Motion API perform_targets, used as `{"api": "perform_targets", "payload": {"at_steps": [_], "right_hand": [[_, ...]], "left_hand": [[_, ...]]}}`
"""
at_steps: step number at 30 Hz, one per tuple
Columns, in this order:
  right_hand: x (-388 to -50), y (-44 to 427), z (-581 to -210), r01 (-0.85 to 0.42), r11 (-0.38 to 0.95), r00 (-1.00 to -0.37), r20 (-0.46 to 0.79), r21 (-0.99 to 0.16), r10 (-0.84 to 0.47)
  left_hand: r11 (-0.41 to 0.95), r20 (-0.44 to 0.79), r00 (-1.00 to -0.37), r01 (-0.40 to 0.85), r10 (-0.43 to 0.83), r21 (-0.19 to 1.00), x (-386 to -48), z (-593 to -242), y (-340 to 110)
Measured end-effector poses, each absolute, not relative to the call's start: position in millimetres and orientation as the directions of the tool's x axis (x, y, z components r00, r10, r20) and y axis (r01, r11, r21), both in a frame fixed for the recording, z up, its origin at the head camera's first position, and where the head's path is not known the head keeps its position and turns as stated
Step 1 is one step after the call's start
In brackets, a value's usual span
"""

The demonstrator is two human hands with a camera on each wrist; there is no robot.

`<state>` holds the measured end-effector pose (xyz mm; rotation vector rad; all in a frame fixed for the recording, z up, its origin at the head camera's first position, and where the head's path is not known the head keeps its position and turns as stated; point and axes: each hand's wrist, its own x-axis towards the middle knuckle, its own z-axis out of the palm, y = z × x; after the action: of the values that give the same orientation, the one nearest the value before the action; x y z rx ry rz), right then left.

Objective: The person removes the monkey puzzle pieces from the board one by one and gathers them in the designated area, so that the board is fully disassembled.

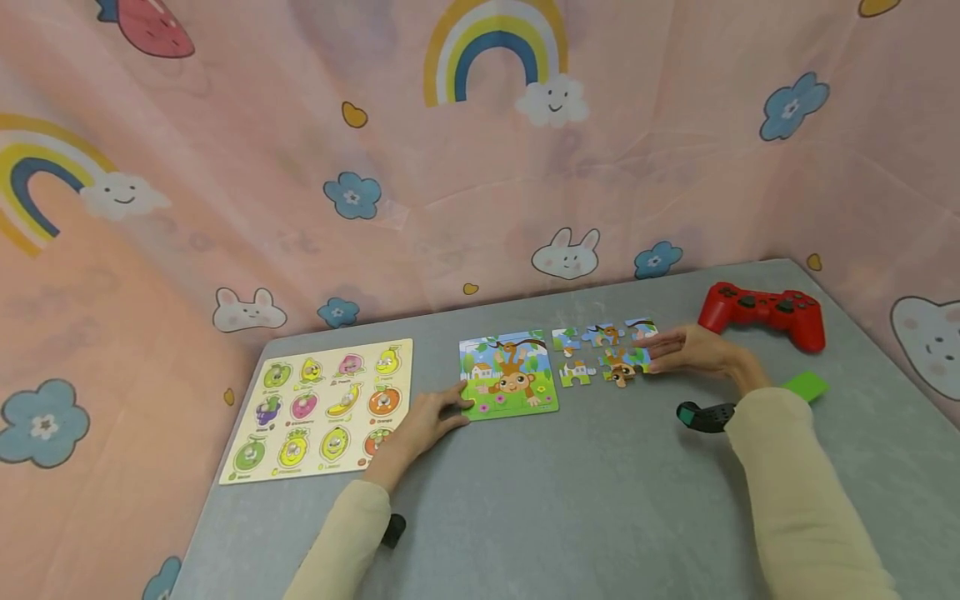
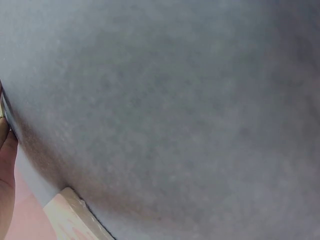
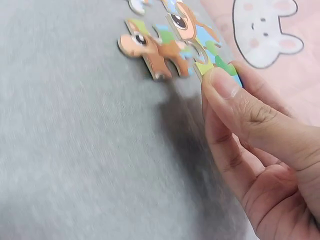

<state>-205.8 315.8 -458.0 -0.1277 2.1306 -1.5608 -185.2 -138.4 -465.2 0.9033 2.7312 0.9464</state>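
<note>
A square monkey puzzle board (image 1: 510, 375) lies on the table. My left hand (image 1: 423, 423) grips its lower left edge with thumb and fingers; in the left wrist view only fingertips (image 2: 4, 131) show at the frame's edge. To the board's right lie several loose puzzle pieces in two rows, among them a monkey-face piece (image 1: 619, 368). At the right end of the lower row, my right hand (image 1: 690, 350) pinches a green and blue piece (image 3: 223, 66) between thumb and fingers, beside the brown monkey pieces (image 3: 162, 54).
A fruit picture board (image 1: 315, 408) lies left of my left hand, partly under that forearm. Behind my right hand rests a red game controller (image 1: 765, 310). A green object (image 1: 807, 386) shows beside my right sleeve. Printed pink cloth (image 1: 465, 192) hangs along the table's back edge.
</note>
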Motion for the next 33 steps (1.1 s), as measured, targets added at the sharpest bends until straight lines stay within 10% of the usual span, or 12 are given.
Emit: {"api": "perform_targets", "payload": {"at_steps": [33], "right_hand": [[-195.2, 338.1, -455.2, 0.073, 0.617, -0.935, -0.269, -0.784, -0.231]], "left_hand": [[0.635, 0.058, -0.818, 0.487, 0.573, 0.600, -185.3, -465.6, -139.3]]}}
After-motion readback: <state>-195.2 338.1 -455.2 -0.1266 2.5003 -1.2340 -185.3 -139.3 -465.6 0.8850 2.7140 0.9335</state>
